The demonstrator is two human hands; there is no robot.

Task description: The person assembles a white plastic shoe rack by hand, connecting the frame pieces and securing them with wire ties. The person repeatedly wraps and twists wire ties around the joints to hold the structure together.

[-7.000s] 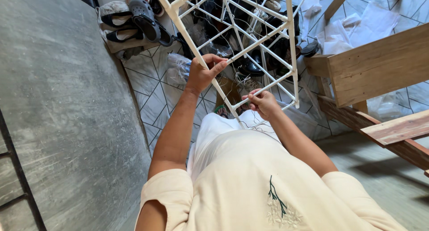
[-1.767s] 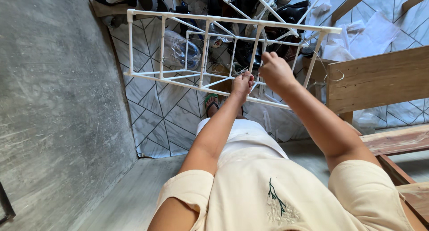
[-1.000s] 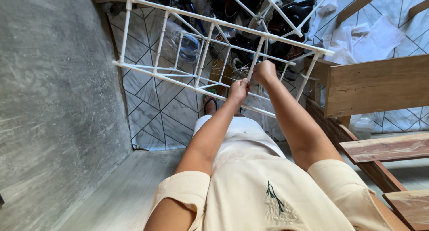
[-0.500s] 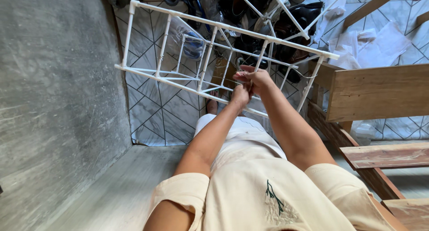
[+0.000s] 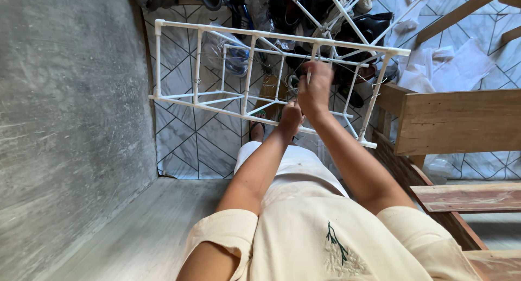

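Observation:
A white rack made of plastic pipes (image 5: 228, 69) stands in front of me over a tiled floor. My left hand (image 5: 290, 117) is closed around a lower bar near the rack's middle. My right hand (image 5: 315, 88) is raised just above it, blurred, fingers closed at an upright bar with thin string or wire around it; I cannot tell what is pinched. Both forearms reach forward over my cream shirt and white shorts.
A grey concrete wall (image 5: 65, 123) runs along the left. Wooden bed or bench parts (image 5: 461, 123) stand on the right. Shoes and dark items (image 5: 325, 9) lie behind the rack, with a clear plastic bag (image 5: 228, 53). White cloths (image 5: 450, 64) lie on the patterned tiles.
The rack has been turned from tilted to lying level in front of me. In the last half second my right hand has lifted from the lower bar toward the top rail.

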